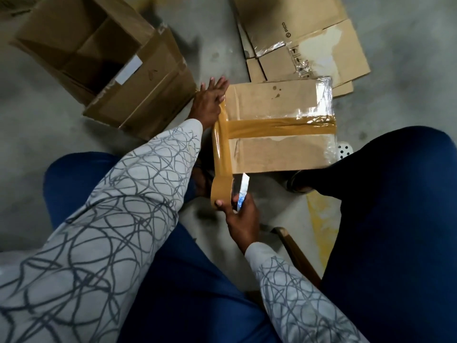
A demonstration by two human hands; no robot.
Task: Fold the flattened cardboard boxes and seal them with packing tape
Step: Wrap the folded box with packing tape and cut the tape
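Observation:
A folded cardboard box (277, 154) stands on the floor between my knees, with a brown tape strip (279, 128) across its top seam. A second strip of tape (222, 149) runs down the box's left edge to the brown tape roll (220, 191). My left hand (209, 101) presses flat with straight fingers on the box's upper left corner, over the tape's end. My right hand (241, 214) grips the tape roll together with a blue-and-white cutter (242, 191), whose blade points up near the box's front edge.
An open cardboard box (153, 78) with inner dividers stands at the left. Flattened cardboard boxes (309, 38) with clear tape remnants lie at the back right. My legs in blue trousers flank the box. A wooden stool edge (296, 253) shows below my right hand. The floor is grey concrete.

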